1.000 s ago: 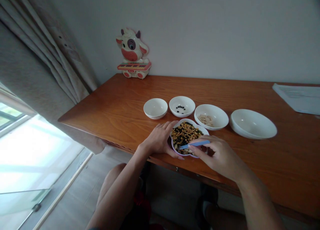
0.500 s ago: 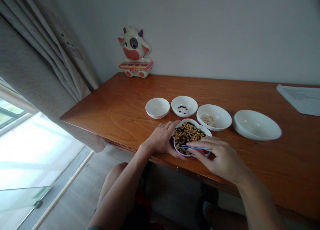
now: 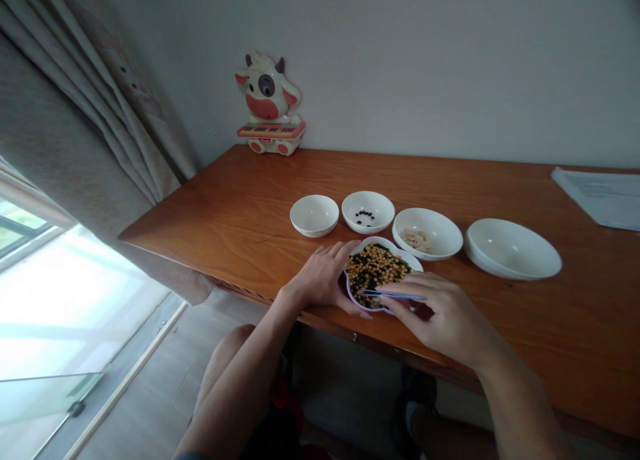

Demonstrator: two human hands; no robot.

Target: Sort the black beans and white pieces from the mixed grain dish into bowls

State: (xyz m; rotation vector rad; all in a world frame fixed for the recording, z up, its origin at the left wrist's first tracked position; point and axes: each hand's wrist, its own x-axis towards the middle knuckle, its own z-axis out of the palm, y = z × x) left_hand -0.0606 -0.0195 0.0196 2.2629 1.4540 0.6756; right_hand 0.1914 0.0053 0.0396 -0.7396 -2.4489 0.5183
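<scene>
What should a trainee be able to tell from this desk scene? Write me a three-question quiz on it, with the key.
1. True or false: the left hand rests against the rim of the lobed dish.
2. What do the fingers of the right hand pinch? A: blue plastic tweezers; B: a metal spoon; C: a fork.
3. Counting from the left, which of the white bowls in the row holds the black beans?

Key: 1 true; 2 A; 3 second.
</scene>
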